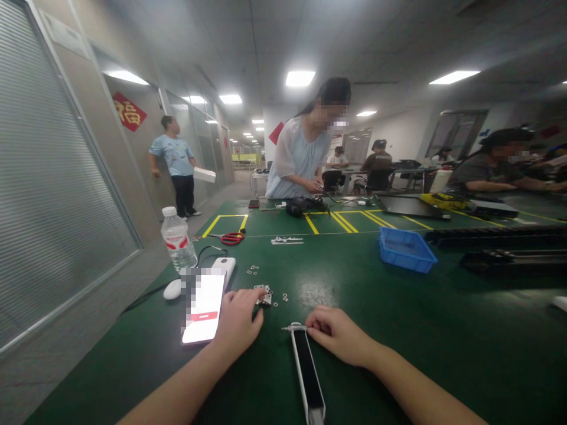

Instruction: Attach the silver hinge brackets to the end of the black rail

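Note:
My left hand point(239, 321) lies on the green table point(398, 313) with its fingers curled around a small metal bracket point(264, 295), beside a lit phone point(204, 307). My right hand point(339, 333) is closed in a loose pinch at the far end of a long black and silver bar point(306, 369) that points toward me. A thin metal pin point(292, 327) sticks out at the bar's far end, between the two hands. Several small washers and nuts point(283, 297) lie scattered just beyond the hands.
A water bottle point(178, 239), a white power bank point(225, 267), a white mouse-shaped object point(172, 289) and red scissors point(232, 238) stand to the left. A blue tray point(405, 249) sits at the right. People work at the far side; another stands in the aisle.

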Tool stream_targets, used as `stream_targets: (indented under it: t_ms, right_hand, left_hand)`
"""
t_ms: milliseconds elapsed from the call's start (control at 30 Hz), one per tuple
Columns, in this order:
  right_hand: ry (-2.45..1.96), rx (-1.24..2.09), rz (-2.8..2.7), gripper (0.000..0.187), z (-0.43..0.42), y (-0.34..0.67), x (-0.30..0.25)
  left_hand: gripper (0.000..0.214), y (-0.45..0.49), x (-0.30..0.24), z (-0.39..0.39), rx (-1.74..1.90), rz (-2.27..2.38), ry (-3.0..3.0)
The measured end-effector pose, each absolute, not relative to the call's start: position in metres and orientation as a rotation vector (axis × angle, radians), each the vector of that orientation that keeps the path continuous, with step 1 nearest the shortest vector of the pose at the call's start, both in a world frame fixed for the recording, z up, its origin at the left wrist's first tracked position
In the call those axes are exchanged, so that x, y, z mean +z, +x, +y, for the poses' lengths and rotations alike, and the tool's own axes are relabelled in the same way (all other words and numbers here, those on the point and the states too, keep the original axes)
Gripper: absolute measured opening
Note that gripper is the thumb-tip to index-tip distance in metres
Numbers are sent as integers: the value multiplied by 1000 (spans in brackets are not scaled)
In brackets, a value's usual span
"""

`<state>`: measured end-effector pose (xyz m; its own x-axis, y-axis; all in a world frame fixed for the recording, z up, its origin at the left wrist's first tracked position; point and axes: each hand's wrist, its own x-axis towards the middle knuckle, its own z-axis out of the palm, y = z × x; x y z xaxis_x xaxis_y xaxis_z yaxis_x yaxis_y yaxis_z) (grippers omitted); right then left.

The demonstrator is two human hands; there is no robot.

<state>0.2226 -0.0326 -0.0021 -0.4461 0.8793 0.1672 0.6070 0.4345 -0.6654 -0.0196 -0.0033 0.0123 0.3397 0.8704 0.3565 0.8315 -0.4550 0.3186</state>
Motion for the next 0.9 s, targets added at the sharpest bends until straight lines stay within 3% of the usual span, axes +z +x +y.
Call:
stream_targets:
  t_ms: [433,900]
  right_hand:
    - [-1246,718,-2201,9,-32,221,-1]
    - [-1249,684,-2207,9,-35,220,1]
  left_hand:
    - [40,-10,8,-6,585,1312,2756]
    - [26,-6,16,-8,575,1295,2815]
